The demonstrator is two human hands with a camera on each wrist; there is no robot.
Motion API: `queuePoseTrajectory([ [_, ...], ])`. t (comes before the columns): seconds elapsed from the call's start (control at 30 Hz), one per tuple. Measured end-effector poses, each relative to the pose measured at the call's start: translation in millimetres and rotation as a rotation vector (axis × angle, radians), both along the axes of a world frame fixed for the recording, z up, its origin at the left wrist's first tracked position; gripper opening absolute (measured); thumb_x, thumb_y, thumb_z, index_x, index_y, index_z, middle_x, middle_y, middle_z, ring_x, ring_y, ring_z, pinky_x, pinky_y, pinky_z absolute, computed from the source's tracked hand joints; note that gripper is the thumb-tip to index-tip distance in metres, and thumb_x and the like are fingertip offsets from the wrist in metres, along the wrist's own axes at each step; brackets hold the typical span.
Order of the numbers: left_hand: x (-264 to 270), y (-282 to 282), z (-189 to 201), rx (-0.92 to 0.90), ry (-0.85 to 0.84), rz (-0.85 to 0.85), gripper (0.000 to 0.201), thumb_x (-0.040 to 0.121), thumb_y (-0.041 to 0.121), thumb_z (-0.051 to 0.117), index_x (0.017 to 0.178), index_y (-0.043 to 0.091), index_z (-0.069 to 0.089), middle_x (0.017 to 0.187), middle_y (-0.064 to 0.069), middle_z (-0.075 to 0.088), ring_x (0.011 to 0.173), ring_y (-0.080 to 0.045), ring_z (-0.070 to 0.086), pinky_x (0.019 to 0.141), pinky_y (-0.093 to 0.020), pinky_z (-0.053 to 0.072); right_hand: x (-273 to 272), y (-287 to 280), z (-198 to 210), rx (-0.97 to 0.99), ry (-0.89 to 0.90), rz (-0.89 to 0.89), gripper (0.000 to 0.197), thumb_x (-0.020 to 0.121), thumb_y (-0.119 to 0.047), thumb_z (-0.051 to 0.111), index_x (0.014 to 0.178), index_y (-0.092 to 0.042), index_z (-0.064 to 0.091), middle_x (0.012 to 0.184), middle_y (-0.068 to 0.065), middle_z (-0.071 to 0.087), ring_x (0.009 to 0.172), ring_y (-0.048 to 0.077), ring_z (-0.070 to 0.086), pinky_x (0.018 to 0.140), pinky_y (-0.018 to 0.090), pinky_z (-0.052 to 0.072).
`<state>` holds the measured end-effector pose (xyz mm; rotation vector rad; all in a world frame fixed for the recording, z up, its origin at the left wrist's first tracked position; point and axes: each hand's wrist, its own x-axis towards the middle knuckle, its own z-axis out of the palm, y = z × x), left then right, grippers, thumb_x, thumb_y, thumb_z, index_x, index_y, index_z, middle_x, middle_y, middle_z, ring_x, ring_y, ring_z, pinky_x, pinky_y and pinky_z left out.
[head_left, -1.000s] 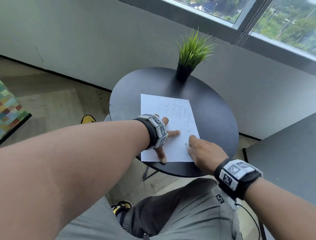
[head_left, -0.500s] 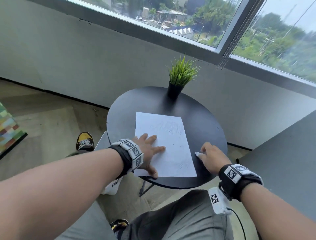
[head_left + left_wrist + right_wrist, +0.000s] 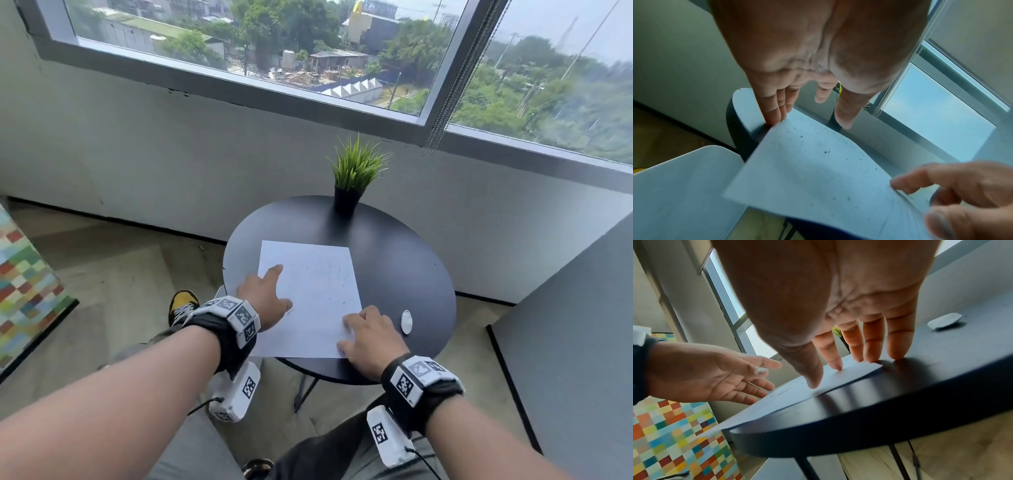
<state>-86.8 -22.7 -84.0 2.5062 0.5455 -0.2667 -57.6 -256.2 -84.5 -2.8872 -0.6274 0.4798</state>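
Note:
A white sheet of paper (image 3: 315, 294) with faint pencil specks lies on a round black table (image 3: 394, 257), its near left corner hanging past the rim. My left hand (image 3: 270, 291) is at the sheet's left edge, fingers straight; in the left wrist view its fingertips (image 3: 774, 118) touch that edge. My right hand (image 3: 363, 329) rests on the near right corner, and in the right wrist view its straight fingertips (image 3: 838, 366) press on the paper (image 3: 797, 391) and table. A small white eraser (image 3: 406, 321) lies loose on the table just right of my right hand.
A potted grass plant (image 3: 354, 171) stands at the table's far edge, below a wall and window. A grey tabletop (image 3: 582, 325) is close on the right. A multicoloured checked block (image 3: 24, 284) sits on the floor at left. A white seat (image 3: 684, 186) lies below the table's left side.
My right hand has let go of the eraser beside the sheet and moved onto the near right corner. My left hand slid from mid-sheet to the left edge. The head view has tilted up.

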Motion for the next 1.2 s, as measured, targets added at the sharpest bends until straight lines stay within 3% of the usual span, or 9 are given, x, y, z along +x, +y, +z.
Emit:
queuePoseTrajectory([
  [0.27, -27.7, 26.5, -18.5, -0.244, -0.13, 0.349, 0.048, 0.094, 0.037, 0.068, 0.135, 0.024, 0.046, 0.133, -0.013, 0.043, 0.105, -0.032, 0.054, 0.08, -0.035, 0.049, -22.5, 4.7, -9.4, -0.044, -0.058, 0.133, 0.041, 0.09, -0.039, 0.045, 0.129, -0.027, 0.045, 0.133, 0.003, 0.037, 0.111, 0.029, 0.038, 0.095, 0.044, 0.044],
  [0.4, -37.8, 41.7, -21.7, -0.866, -0.21, 0.651, 0.02, 0.097, 0.025, 0.068, 0.102, 0.009, 0.058, 0.098, -0.011, 0.065, 0.074, -0.028, 0.064, 0.058, -0.033, 0.056, -27.4, 7.6, -10.6, -0.029, -0.076, 0.172, 0.041, 0.09, -0.04, 0.044, 0.13, -0.028, 0.044, 0.134, 0.002, 0.036, 0.111, 0.029, 0.038, 0.095, 0.044, 0.043],
  [0.5, -41.5, 45.8, -14.3, -1.001, -0.192, 0.666, 0.02, 0.099, 0.028, 0.066, 0.1, 0.008, 0.063, 0.087, -0.011, 0.072, 0.062, -0.024, 0.066, 0.045, -0.026, 0.052, -27.0, 8.2, -11.0, -0.011, -0.081, 0.18, 0.042, 0.089, -0.041, 0.045, 0.13, -0.029, 0.044, 0.135, 0.001, 0.036, 0.112, 0.029, 0.038, 0.096, 0.043, 0.043],
  [0.57, -38.3, 45.3, -10.6, -0.919, -0.194, 0.571, 0.016, 0.095, 0.022, 0.069, 0.1, 0.007, 0.065, 0.091, -0.011, 0.074, 0.067, -0.025, 0.069, 0.053, -0.03, 0.058, -24.3, 7.8, -11.4, 0.019, -0.069, 0.182, 0.042, 0.089, -0.041, 0.047, 0.13, -0.03, 0.045, 0.134, -0.001, 0.037, 0.113, 0.027, 0.039, 0.097, 0.042, 0.042],
  [0.67, -32.9, 48.0, -6.6, -0.671, -0.2, 0.336, 0.023, 0.077, 0.027, 0.071, 0.097, 0.017, 0.075, 0.099, -0.008, 0.078, 0.09, -0.031, 0.074, 0.086, -0.051, 0.06, -11.8, 3.7, -6.5, 0.148, -0.031, 0.119, 0.038, 0.092, -0.042, 0.049, 0.129, -0.032, 0.052, 0.13, -0.007, 0.044, 0.117, 0.019, 0.047, 0.097, 0.034, 0.043],
  [0.73, -27.3, 46.6, -0.1, -0.69, -0.249, 0.258, 0.014, 0.084, 0.019, 0.075, 0.097, 0.018, 0.078, 0.101, -0.004, 0.078, 0.098, -0.028, 0.073, 0.096, -0.047, 0.056, 5.1, -2.5, 4.9, 0.236, -0.037, 0.024, 0.034, 0.093, -0.041, 0.054, 0.124, -0.03, 0.057, 0.123, -0.007, 0.052, 0.113, 0.015, 0.054, 0.095, 0.029, 0.041],
  [0.9, -14.1, 31.3, 36.7, -0.913, -0.404, 0.107, 0.006, 0.087, 0.007, 0.077, 0.092, 0.01, 0.078, 0.09, 0.002, 0.077, 0.081, -0.011, 0.066, 0.079, -0.023, 0.052, 54.9, -24.6, 37.0, 0.562, 0.125, -0.258, 0.042, 0.084, -0.038, 0.069, 0.123, -0.028, 0.057, 0.11, -0.004, 0.063, 0.098, 0.018, 0.065, 0.077, 0.029, 0.047],
  [1.0, -7.6, 24.5, 57.3, -0.935, -0.49, 0.079, 0.017, 0.094, -0.006, 0.061, 0.097, 0.005, 0.074, 0.081, 0.006, 0.076, 0.071, -0.002, 0.066, 0.067, -0.011, 0.05, 66.0, -26.2, 58.0, 0.861, 0.205, -0.361, 0.031, 0.084, -0.035, 0.075, 0.092, -0.017, 0.051, 0.091, 0.003, 0.059, 0.079, 0.021, 0.068, 0.062, 0.035, 0.05],
  [1.2, -3.7, 17.9, 73.8, -1.053, -0.611, 0.203, 0.02, 0.089, 0.013, 0.07, 0.108, 0.008, 0.073, 0.096, -0.002, 0.075, 0.083, -0.013, 0.069, 0.074, -0.03, 0.054, 56.5, -13.0, 100.6, 1.273, 0.006, -0.219, 0.006, 0.093, -0.017, 0.065, 0.091, -0.016, 0.071, 0.079, 0.007, 0.065, 0.057, 0.011, 0.054, 0.047, 0.021, 0.042],
])
